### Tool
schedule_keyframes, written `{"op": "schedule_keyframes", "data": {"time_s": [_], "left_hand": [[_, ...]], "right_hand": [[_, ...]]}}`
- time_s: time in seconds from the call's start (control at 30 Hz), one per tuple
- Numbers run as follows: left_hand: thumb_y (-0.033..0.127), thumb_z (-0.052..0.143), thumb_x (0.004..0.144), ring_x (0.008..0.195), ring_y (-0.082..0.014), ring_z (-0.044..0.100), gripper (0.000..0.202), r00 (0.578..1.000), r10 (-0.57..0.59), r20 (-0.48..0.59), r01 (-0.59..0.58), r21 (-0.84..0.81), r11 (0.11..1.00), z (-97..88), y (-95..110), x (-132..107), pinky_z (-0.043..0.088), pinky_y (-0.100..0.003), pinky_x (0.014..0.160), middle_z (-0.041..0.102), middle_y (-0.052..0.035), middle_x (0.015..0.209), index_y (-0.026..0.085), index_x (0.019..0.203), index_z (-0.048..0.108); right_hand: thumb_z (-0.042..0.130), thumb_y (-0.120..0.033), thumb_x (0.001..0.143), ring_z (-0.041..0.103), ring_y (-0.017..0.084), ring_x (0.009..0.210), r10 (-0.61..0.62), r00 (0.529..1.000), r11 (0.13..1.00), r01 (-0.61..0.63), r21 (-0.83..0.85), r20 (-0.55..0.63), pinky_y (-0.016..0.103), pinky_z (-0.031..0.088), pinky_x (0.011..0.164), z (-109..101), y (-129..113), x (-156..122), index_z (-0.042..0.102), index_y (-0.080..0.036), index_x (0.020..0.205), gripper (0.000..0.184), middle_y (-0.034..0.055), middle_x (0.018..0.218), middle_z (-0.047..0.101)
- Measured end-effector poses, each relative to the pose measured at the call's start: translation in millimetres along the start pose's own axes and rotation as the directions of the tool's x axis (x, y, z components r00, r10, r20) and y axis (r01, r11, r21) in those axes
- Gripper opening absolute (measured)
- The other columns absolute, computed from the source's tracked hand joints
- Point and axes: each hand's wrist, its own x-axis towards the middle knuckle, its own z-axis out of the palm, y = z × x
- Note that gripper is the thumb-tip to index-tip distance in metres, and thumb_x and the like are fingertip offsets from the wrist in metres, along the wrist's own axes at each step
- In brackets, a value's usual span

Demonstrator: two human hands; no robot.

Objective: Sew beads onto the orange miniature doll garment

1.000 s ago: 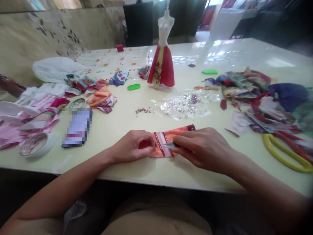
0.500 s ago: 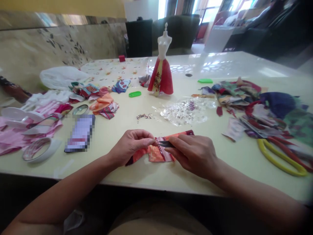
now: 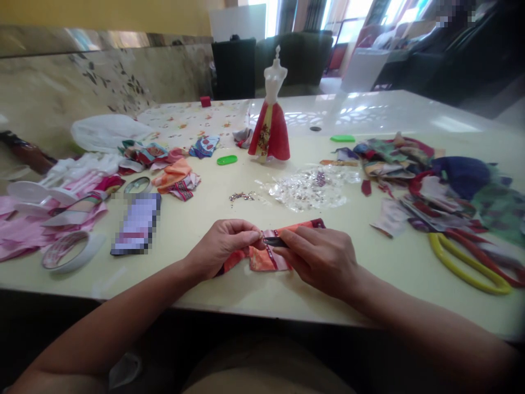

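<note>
My right hand (image 3: pixel 324 260) is closed around dark tweezers (image 3: pixel 273 241), their pointed tips directed left. Thumb and fingers of my left hand (image 3: pixel 225 244) are pinched at those tips, on a tiny piece too small to make out. Beneath both hands lies an orange patterned cloth strip (image 3: pixel 261 261) with maroon bands, partly hidden by my fingers. Beyond it are a small scatter of beads or stones (image 3: pixel 241 196) and a clear plastic bag (image 3: pixel 303 189) with shiny bits.
A small dress form (image 3: pixel 274 82) in a red skirt stands farther back. To the left are a phone (image 3: pixel 137 223), a tape roll (image 3: pixel 68 253) and fabric scraps (image 3: pixel 176 174). More scraps (image 3: pixel 404 156) and yellow-handled scissors (image 3: pixel 445 261) lie on the right.
The tweezers' tips have come together and shifted slightly left against my left fingertips. Both hands stay over the cloth; the view has tilted a little.
</note>
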Motion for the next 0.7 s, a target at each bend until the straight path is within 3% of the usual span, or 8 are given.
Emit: {"op": "schedule_keyframes", "data": {"time_s": [0.3, 0.7], "left_hand": [[0.03, 0.072, 0.079, 0.071, -0.0115, 0.066, 0.018, 0.998, -0.059, 0.025, 0.061, -0.086, 0.994, 3.5, -2.2, -0.6, 0.051, -0.024, 0.074, 0.073, -0.0052, 0.079, 0.012, 0.081, 0.069], [0.029, 0.072, 0.079, 0.065, -0.0089, 0.062, 0.018, 0.997, -0.059, 0.04, 0.062, -0.068, 0.996, 0.7, -5.3, 1.8, 0.049, -0.02, 0.067, 0.069, -0.0034, 0.071, 0.012, 0.078, 0.067]], "right_hand": [[0.058, -0.036, 0.091, 0.042, 0.009, 0.052, -0.003, 1.0, 0.999, 0.004, -0.053, 0.007, 0.028, 0.023, 0.053, 1.5, 0.7, 0.0, 0.067, -0.018, 0.082, 0.022, -0.002, 0.06, 0.058], [0.054, -0.035, 0.093, 0.037, 0.009, 0.051, -0.018, 1.0, 0.995, 0.02, -0.102, 0.024, 0.029, 0.021, 0.053, -1.2, -0.3, 0.6, 0.065, -0.018, 0.077, 0.025, -0.0025, 0.058, 0.054]]}}
